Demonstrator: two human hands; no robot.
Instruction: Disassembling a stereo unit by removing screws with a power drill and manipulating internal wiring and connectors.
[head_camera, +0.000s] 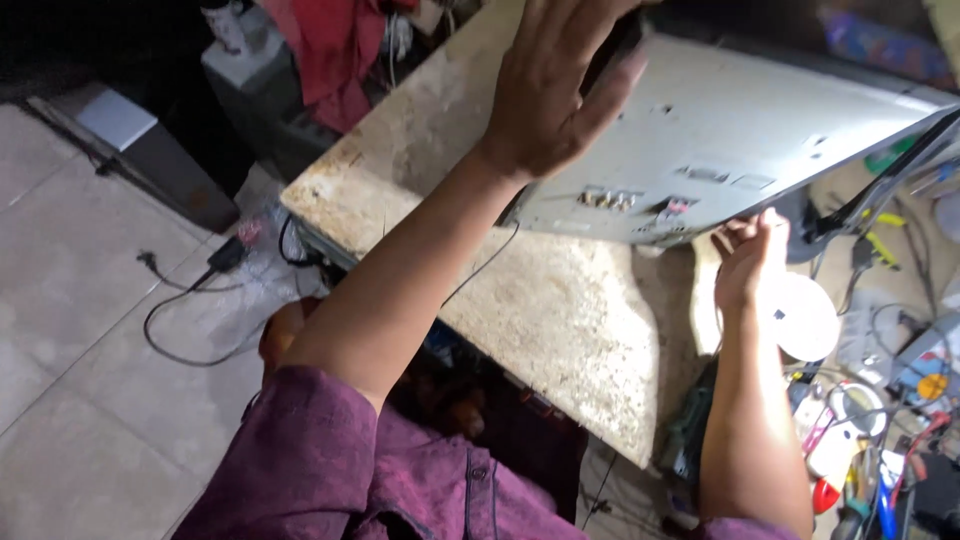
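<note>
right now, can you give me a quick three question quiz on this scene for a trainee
1. True or false: the left hand lies open and flat against the back of the grey panel.
2. Where does the right hand grip the panel? A) its top edge B) its lower edge C) not at all
3. What does the panel's lower edge hang over: the worn stone-topped bench or the tiled floor?

Key
1. True: palm and fingers are spread on the panel's back.
2. B: the fingers curl at the lower edge, near the row of sockets.
3. The bench.
</note>
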